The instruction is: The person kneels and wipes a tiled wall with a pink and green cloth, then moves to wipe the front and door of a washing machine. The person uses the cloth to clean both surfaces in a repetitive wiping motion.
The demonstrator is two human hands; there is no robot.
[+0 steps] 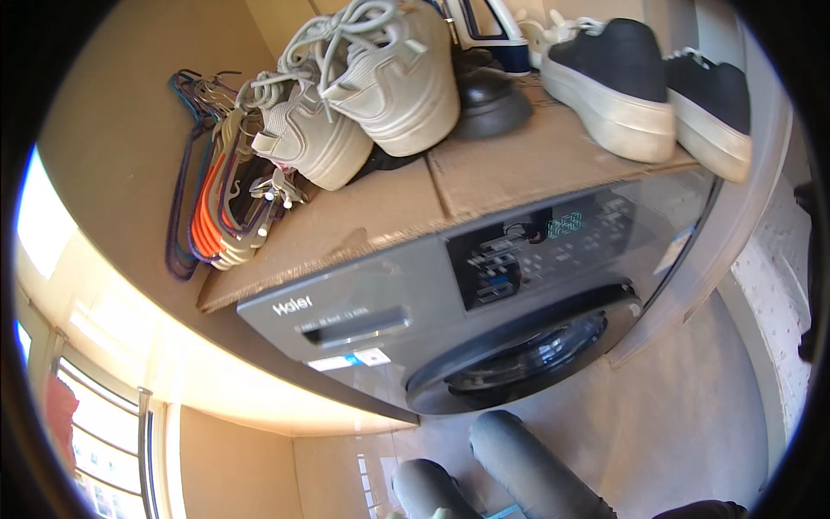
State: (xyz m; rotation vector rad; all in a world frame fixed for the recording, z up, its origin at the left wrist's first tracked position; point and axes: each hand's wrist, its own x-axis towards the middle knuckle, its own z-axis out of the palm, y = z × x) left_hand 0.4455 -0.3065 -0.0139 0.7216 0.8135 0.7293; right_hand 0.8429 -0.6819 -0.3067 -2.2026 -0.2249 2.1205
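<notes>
Neither of my hands is plainly in view; a pale shape at the bottom edge is too cut off to identify. Before me stands a grey Haier front-loading washing machine (421,285), its round door (525,357) closed and its display (563,226) lit. Flattened cardboard (506,172) covers its top. On it rest a pair of light sneakers (395,97) with grey laces, a dark rounded object (489,97), a white and blue clothes iron (499,55), and a pair of black shoes with thick white soles (609,97). Several clothes hangers (211,220) lean at the left.
Two legs in grey (532,460) are below the machine, over a glossy tiled floor (674,402). A wall panel (130,188) stands at the left, with a barred window (104,434) lower down. A pale frame (746,214) borders the machine's right side, and white patterned fabric (765,292) lies beyond.
</notes>
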